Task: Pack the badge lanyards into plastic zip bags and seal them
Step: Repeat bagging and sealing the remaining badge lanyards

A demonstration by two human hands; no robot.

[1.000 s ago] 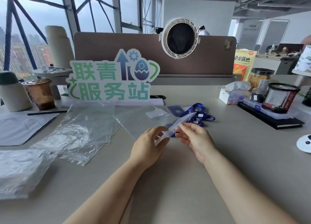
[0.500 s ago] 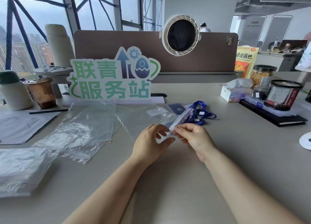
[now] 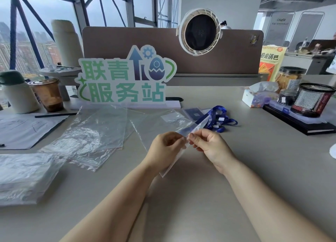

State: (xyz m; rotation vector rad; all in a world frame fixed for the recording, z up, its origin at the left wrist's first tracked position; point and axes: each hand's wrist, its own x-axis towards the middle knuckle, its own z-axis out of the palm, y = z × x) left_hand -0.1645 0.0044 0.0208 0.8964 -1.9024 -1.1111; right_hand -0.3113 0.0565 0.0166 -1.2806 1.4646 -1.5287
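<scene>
The left hand and right hand hold one small zip bag above the table. Each grip pinches its top edge, I think to open it. Next a lanyard goes in. The blue lanyards lie heaped just behind, maybe two or three. About three spare bags lie on the left.

Office w/ desk divider, pen cup

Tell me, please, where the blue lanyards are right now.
In the head view the blue lanyards lie on the desk, just beyond the right hand, between the green sign and the tissue box.
</scene>
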